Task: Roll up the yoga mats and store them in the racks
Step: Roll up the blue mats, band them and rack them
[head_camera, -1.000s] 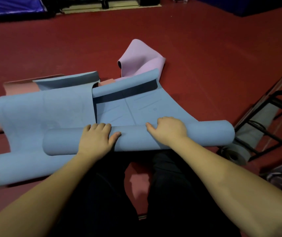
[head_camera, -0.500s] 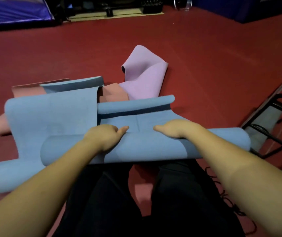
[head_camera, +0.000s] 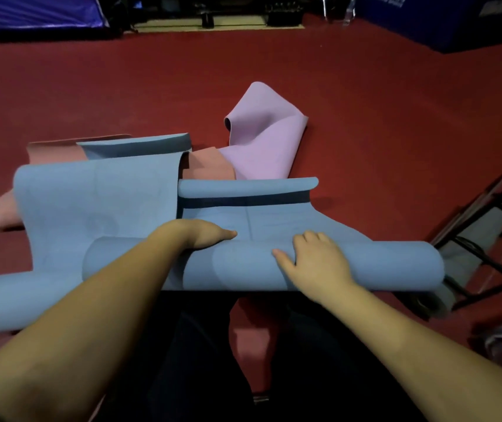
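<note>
Roll of blue mat (head_camera: 365,266) lies crosswise (left to right).

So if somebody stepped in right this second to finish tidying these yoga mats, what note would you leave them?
Left hand: palm down on the half-rolled blue mat, fingers hidden over the roll's far side.
Right hand: flat on top of the same roll.
Done: most of this mat is rolled; a short flat stretch with a curled far end remains.
Left: finish this roll, then roll the second blue mat, the salmon mat and the lilac mat.
The black rack stands to the right.
</note>
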### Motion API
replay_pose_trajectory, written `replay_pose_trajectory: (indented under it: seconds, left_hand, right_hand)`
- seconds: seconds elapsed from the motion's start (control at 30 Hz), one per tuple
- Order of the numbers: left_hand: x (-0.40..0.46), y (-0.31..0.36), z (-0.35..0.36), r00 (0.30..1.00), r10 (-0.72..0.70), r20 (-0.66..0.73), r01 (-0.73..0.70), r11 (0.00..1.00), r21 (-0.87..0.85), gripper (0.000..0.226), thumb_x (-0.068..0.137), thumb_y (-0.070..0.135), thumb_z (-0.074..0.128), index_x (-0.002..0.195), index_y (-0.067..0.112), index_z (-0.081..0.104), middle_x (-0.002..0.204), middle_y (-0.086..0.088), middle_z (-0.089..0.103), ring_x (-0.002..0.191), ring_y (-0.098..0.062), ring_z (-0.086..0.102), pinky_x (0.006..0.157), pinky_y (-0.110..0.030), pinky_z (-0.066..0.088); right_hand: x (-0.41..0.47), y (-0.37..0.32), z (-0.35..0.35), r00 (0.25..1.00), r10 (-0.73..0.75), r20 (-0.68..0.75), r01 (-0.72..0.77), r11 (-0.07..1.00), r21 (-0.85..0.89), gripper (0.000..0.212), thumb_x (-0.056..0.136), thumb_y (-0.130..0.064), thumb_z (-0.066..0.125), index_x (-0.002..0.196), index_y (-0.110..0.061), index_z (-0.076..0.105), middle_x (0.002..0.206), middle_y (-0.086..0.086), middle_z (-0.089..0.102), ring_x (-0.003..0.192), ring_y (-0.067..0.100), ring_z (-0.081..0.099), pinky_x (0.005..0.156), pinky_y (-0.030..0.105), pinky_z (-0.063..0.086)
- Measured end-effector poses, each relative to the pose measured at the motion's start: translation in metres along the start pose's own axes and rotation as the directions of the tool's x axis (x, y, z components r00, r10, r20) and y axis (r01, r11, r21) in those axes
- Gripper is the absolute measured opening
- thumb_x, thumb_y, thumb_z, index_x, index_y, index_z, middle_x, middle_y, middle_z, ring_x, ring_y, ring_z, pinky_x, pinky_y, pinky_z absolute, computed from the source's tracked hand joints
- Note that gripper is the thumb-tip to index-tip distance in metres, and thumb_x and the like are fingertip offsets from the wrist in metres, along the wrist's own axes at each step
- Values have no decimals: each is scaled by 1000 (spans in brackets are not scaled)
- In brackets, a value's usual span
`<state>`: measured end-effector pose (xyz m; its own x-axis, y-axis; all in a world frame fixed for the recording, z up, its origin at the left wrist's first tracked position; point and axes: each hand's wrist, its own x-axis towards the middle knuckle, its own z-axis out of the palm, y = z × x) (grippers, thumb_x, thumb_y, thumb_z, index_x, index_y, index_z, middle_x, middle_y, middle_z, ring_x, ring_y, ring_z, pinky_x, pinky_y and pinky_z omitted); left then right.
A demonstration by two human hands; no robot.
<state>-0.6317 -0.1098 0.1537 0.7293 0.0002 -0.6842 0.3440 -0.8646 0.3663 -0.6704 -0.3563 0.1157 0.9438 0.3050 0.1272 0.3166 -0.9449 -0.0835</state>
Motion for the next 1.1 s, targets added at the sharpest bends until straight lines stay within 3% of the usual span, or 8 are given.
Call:
replay_pose_trajectory:
  seconds: [0.1,0.2,0.33,0.43,0.57,0.63,0.9,1.1]
  left_hand:
    - [7,3,-3,999,-17,27,18,1000,-22,67,97,64,41,146,17,47,154,-5,41,138,-25,41,114,-37,28]
    - [14,0,0,988,-1,-154,28,984,173,67,99,65,30,129,15,63,143,-10,53,128,-29,50,107,-40,36]
    - [13,-15,11,772,92,-629,62,974,219,53,103,43,31,79,10,65,87,-9,65,84,-31,60,70,-35,43]
    - [3,-25,32,621,131,-773,23,983,185,48,101,36,35,75,8,63,84,-12,64,80,-36,60,69,-38,44]
    - [-4,-48,75,542,311,-781,-17,933,360,54,98,47,29,85,11,68,86,-7,68,85,-30,63,86,-42,40]
    - [-2,-52,75,564,306,-767,0,929,371,57,98,50,26,90,14,68,91,-3,70,91,-27,63,94,-41,38]
    - [-17,-32,39,676,244,-695,57,923,380,73,96,54,9,78,16,69,81,-2,66,83,-26,60,81,-39,38]
    - [-37,-18,18,773,150,-617,71,946,318,63,103,56,22,81,14,63,84,-5,60,83,-28,55,75,-35,39]
  right_hand:
    - [0,1,7,999,30,-27,-31,999,-18,63,85,-64,33,75,-10,63,74,9,61,75,33,60,70,39,49]
    - [15,0,2,997,68,35,-67,998,-20,72,82,-67,25,83,-9,67,83,10,64,85,33,60,75,39,46]
    - [30,-2,-2,994,53,101,-47,997,-61,76,87,-68,20,102,-11,67,103,6,64,104,27,55,86,37,42]
    - [40,-1,-4,986,58,153,-50,997,-57,66,94,-65,30,108,-11,66,110,8,64,107,29,56,87,38,43]
    - [53,1,-8,970,82,228,-78,997,-24,69,93,-67,28,106,-12,69,112,10,67,106,30,59,82,37,46]
    - [54,0,-11,966,75,247,-71,997,-24,70,93,-67,27,105,-12,69,112,10,67,106,31,60,82,36,46]
    - [71,0,-35,900,82,427,-93,996,5,77,94,-67,21,121,-10,66,127,16,63,114,33,58,93,40,44]
    - [78,2,-61,755,-37,655,-80,986,148,65,100,-59,28,146,-18,46,155,7,38,140,25,38,115,36,26]
